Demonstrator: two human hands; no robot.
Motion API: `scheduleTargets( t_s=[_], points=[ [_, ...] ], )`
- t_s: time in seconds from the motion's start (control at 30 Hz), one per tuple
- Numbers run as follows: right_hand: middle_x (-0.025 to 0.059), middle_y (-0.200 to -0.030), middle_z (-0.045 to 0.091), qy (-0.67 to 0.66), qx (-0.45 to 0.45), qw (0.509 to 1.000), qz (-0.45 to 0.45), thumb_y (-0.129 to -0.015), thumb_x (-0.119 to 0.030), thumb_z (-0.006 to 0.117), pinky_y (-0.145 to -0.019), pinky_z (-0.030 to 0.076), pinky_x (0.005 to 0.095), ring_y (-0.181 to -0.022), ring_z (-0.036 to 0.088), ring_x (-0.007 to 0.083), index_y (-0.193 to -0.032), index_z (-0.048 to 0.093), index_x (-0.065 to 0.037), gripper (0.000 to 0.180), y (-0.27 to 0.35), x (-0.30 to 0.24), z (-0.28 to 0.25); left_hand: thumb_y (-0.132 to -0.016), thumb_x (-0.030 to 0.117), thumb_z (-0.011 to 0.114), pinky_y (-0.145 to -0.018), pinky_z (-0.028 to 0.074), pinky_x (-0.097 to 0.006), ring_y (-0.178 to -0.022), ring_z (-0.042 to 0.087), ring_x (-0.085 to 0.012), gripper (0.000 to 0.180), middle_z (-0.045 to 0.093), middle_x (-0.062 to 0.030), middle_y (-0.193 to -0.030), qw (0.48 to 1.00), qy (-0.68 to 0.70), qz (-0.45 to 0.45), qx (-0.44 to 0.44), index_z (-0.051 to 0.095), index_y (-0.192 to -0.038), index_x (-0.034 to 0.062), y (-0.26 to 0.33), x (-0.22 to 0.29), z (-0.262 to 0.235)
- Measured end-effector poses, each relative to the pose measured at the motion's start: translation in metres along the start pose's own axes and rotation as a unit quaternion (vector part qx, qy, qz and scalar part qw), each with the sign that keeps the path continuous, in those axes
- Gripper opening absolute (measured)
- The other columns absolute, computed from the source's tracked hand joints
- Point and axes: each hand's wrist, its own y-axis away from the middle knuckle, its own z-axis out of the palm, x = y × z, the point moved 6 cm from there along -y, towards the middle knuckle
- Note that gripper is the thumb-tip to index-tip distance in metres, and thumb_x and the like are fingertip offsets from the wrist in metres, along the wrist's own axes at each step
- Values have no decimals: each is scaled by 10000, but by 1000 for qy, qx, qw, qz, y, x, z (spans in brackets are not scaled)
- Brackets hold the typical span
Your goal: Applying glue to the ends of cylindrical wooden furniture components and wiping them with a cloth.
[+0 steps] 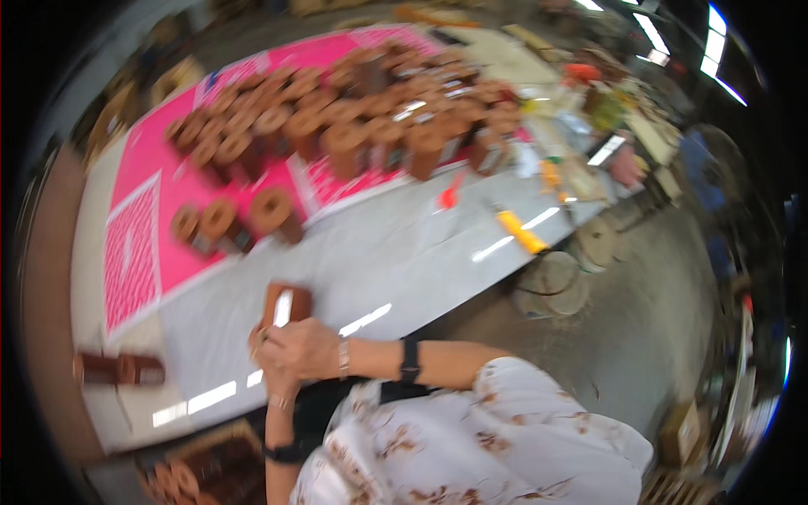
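Both my hands meet at the near edge of the table around a reddish-brown cylinder (288,306) with a pale, shiny patch on its side. My right hand (310,347) is closed at its lower end, fingers curled. Beneath and beside it, my left hand (273,368) is closed too, though most of its fingers are hidden and blurred. Just beyond, three upright brown cylinders with a hole in the top, one of them a larger cylinder (273,212), stand on a pink printed sheet (181,252).
Many similar cylinders (347,147) crowd the far side. A yellow-handled tool (522,232) and a red object (449,195) lie to the right on the grey table (379,252). Two cylinders (118,369) lie at left. Below is a box of cylinders (210,471); a bucket (551,284) stands right.
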Motion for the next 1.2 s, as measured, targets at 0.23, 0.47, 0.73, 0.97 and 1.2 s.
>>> scheduleTargets(
  t_s=[0.23,0.47,0.73,0.97,1.2],
  points=[
    [73,-761,550,83,26,996,-14,-711,-170,640,-468,466,345,-642,583,235,-844,577,-78,174,-15,55,-29,-532,380,849,-967,343,-445,-1109,433,-353,1002,454,-218,-1175,999,-9,-52,1,361,-1295,-49,-10,33,4],
    [75,-696,501,-25,-59,998,-26,-726,-99,625,-443,438,337,-532,557,235,-838,579,-66,126,-5,4,-12,-725,327,692,-956,309,-459,-1124,427,-379,607,485,-210,-1215,998,-55,43,-1,520,-1172,-44,-13,29,6],
    [86,-804,549,52,-43,997,-33,-724,-165,629,-463,456,341,-561,581,225,-870,584,-80,174,-21,6,-38,-681,346,749,-946,325,-456,-1096,436,-374,677,478,-206,-1180,977,-174,122,-17,484,-1189,-14,-15,28,18],
    [74,-746,554,135,-21,989,61,-749,-105,600,-446,460,360,-573,598,229,-870,575,-97,123,-30,45,-28,-577,380,807,-948,323,-443,-1052,441,-364,865,485,-196,-1110,999,-32,-2,9,407,-1225,-29,-19,45,10],
    [73,-741,527,166,-35,982,81,-756,-142,616,-425,458,371,-545,602,259,-855,555,-119,118,-20,77,-45,-568,402,808,-961,294,-464,-1100,431,-359,896,481,-182,-1144,988,-109,109,12,412,-1257,-12,-9,67,14]
  ],
)
